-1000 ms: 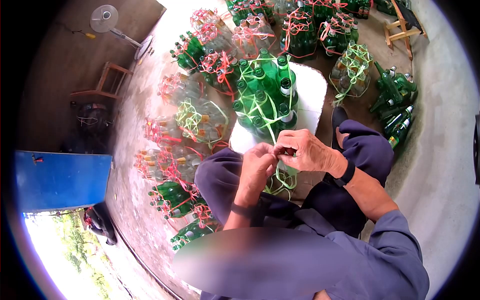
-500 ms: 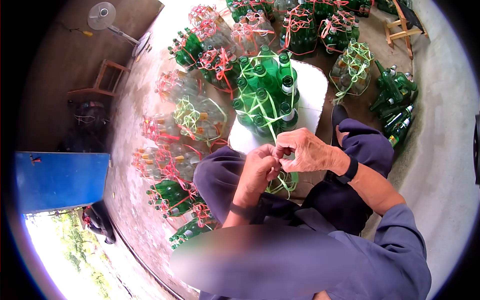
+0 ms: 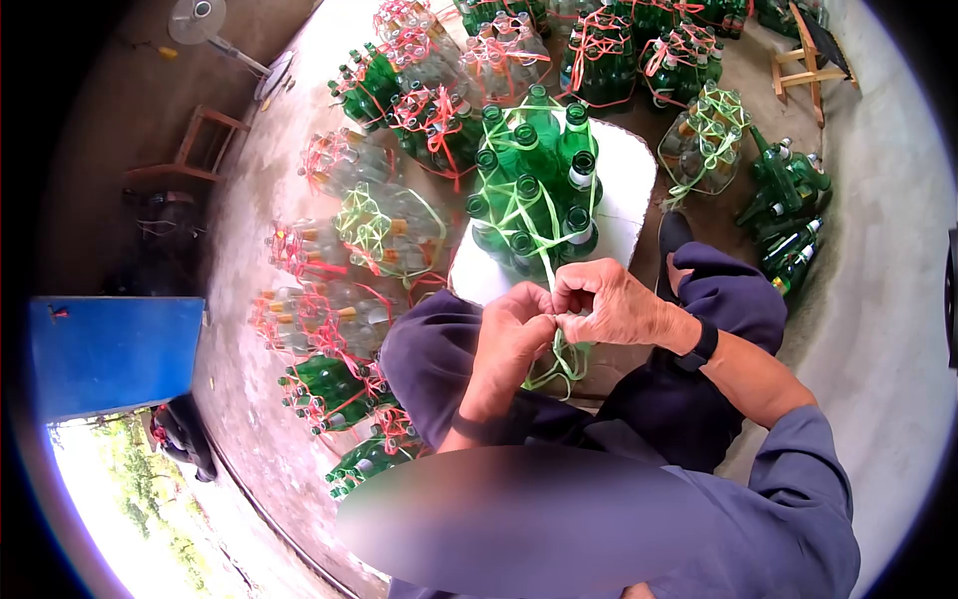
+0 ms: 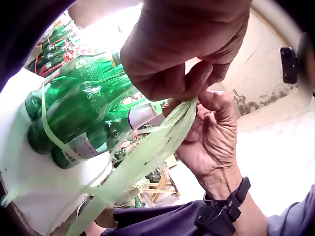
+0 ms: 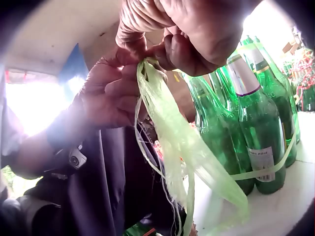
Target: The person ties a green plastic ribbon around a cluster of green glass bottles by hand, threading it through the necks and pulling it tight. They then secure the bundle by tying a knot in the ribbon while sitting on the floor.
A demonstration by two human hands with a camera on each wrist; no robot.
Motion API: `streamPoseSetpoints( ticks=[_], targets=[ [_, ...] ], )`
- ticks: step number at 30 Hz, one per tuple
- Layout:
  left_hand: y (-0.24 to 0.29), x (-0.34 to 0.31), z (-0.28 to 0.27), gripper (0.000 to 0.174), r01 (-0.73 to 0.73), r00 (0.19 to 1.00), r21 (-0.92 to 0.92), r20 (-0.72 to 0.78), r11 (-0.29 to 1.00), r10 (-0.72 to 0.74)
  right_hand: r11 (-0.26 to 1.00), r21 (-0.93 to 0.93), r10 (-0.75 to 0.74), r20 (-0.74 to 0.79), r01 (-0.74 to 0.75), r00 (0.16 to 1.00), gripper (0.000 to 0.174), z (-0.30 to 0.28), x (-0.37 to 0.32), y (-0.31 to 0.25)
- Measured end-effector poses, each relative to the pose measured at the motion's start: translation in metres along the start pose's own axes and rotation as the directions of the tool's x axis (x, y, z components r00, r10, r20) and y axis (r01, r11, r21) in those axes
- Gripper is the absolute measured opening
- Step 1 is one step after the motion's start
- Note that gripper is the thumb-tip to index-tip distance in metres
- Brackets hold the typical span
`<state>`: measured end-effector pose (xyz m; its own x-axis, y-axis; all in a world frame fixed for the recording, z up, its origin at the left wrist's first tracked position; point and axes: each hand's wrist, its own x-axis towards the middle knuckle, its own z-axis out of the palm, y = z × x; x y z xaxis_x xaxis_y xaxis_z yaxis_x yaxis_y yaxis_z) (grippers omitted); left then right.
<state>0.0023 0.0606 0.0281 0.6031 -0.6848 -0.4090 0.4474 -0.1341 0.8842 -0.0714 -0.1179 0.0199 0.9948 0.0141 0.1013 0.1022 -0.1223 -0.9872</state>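
Green bottles (image 3: 539, 150) stand bundled on a white board (image 3: 624, 190), light green strapping laced round their necks and, in the wrist views, round their bodies. Just in front of the bundle, the left hand (image 3: 511, 344) and right hand (image 3: 619, 311) meet, fingertips together, both pinching the green strap (image 5: 167, 123). In the left wrist view the left hand (image 4: 187, 46) is above, the right hand (image 4: 209, 137) below, and the wide strap (image 4: 142, 162) hangs down from their fingers. The exact crossing of the strap between the fingertips is hidden.
Bundles of clear and green bottles tied with red strapping (image 3: 439, 120) crowd the floor at the left and back. Loose green bottles (image 3: 788, 200) lie by the right wall. A wooden stool (image 3: 806, 65), a blue panel (image 3: 120, 354) and a fan (image 3: 197, 20) stand around.
Both hands keep pinching the strap in nearly the same place, with small finger movements. The head view has shifted slightly, moving the left-side background further left.
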Motion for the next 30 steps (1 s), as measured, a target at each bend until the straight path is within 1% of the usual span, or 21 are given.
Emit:
streamPoseSetpoints(
  ticks=[1, 3, 4, 5, 6, 7, 8, 10, 12, 13, 14, 15, 16, 17, 19, 20, 21, 23, 27, 29, 30],
  targets=[
    [0.001, -0.001, 0.001, 0.008, -0.004, 1.000, -0.005, -0.001, 1.000, 0.004, 1.000, -0.005, 0.000, 0.004, 0.000, 1.000, 0.010, -0.001, 0.000, -0.002],
    [0.003, -0.003, 0.002, 0.007, -0.173, 0.984, 0.199, -0.014, 0.965, 0.179, 0.993, 0.058, 0.102, 0.018, -0.103, 0.995, 0.010, -0.001, 0.002, -0.005],
    [0.004, -0.004, 0.000, 0.008, -0.265, 0.961, 0.323, 0.014, 0.908, 0.275, 0.993, 0.055, 0.100, 0.022, -0.101, 0.995, 0.010, 0.000, 0.003, -0.009],
    [0.008, -0.006, 0.000, 0.008, -0.267, 0.960, 0.321, 0.012, 0.909, 0.278, 0.990, 0.049, 0.135, 0.021, -0.136, 0.991, 0.010, -0.001, 0.004, -0.016],
    [0.016, -0.009, 0.004, 0.009, -0.344, 0.927, 0.462, 0.028, 0.817, 0.374, 0.984, 0.042, 0.170, 0.020, -0.171, 0.985, 0.010, -0.001, 0.004, -0.019],
    [0.021, -0.011, 0.006, 0.011, -0.404, 0.885, 0.591, 0.058, 0.698, 0.463, 0.985, 0.037, 0.168, 0.023, -0.169, 0.985, 0.010, -0.002, 0.004, -0.018],
    [0.020, -0.009, 0.004, 0.013, -0.476, 0.836, 0.632, 0.108, 0.612, 0.538, 0.982, 0.065, 0.174, 0.021, -0.175, 0.985, 0.009, -0.002, 0.004, -0.015],
    [0.019, -0.008, 0.003, 0.013, -0.497, 0.819, 0.622, 0.105, 0.605, 0.564, 0.980, 0.094, 0.175, 0.026, -0.177, 0.984, 0.008, -0.001, 0.005, -0.009],
    [0.019, -0.008, 0.004, 0.013, -0.519, 0.802, 0.610, 0.107, 0.598, 0.588, 0.940, 0.270, 0.201, 0.051, -0.207, 0.978, 0.007, -0.003, 0.006, -0.008],
    [0.017, -0.009, 0.004, 0.013, -0.476, 0.843, 0.531, 0.048, 0.701, 0.536, 0.942, 0.268, 0.197, 0.053, -0.204, 0.979, 0.007, -0.005, 0.007, -0.010],
    [0.016, -0.011, 0.005, 0.013, -0.424, 0.881, 0.441, -0.002, 0.791, 0.473, 0.873, 0.375, 0.308, 0.074, -0.312, 0.949, 0.008, -0.006, 0.007, -0.014],
    [0.016, -0.011, 0.006, 0.013, -0.424, 0.880, 0.445, -0.005, 0.789, 0.476, 0.779, 0.473, 0.410, 0.109, -0.410, 0.905, 0.010, -0.007, 0.007, -0.015],
    [0.015, -0.012, 0.007, 0.011, -0.418, 0.881, 0.382, -0.049, 0.824, 0.470, 0.770, 0.498, 0.403, 0.105, -0.399, 0.909, 0.020, -0.006, 0.007, -0.006],
    [0.015, -0.012, 0.008, 0.010, -0.413, 0.883, 0.316, -0.092, 0.854, 0.460, 0.770, 0.499, 0.401, 0.108, -0.398, 0.910, 0.020, -0.006, 0.008, -0.004],
    [0.014, -0.012, 0.009, 0.011, -0.408, 0.887, 0.302, -0.092, 0.861, 0.453, 0.613, 0.657, 0.524, 0.078, -0.439, 0.848, 0.026, -0.004, 0.010, -0.005],
    [0.013, -0.012, 0.009, 0.011, -0.404, 0.892, 0.286, -0.089, 0.869, 0.443, 0.575, 0.683, 0.539, 0.098, -0.450, 0.837, 0.028, -0.004, 0.009, 0.000],
    [0.012, -0.011, 0.009, 0.011, -0.398, 0.895, 0.288, -0.086, 0.871, 0.437, 0.569, 0.689, 0.541, 0.098, -0.449, 0.836, 0.028, -0.005, 0.009, 0.002],
    [0.009, -0.009, 0.010, 0.013, -0.370, 0.912, 0.268, -0.079, 0.890, 0.403, 0.481, 0.726, 0.542, 0.196, -0.493, 0.817, 0.025, -0.007, 0.009, 0.003],
    [0.004, -0.005, 0.009, 0.015, -0.387, 0.906, 0.338, -0.032, 0.858, 0.421, 0.463, 0.729, 0.514, 0.243, -0.505, 0.822, 0.021, -0.006, 0.012, 0.005],
    [0.004, -0.003, 0.012, 0.015, -0.415, 0.887, 0.340, -0.054, 0.844, 0.458, 0.512, 0.726, 0.479, 0.201, -0.458, 0.854, 0.018, -0.005, 0.011, 0.007],
    [0.003, -0.002, 0.012, 0.015, -0.414, 0.888, 0.339, -0.054, 0.845, 0.456, 0.511, 0.727, 0.480, 0.201, -0.459, 0.854, 0.018, -0.005, 0.011, 0.007]
  ],
)
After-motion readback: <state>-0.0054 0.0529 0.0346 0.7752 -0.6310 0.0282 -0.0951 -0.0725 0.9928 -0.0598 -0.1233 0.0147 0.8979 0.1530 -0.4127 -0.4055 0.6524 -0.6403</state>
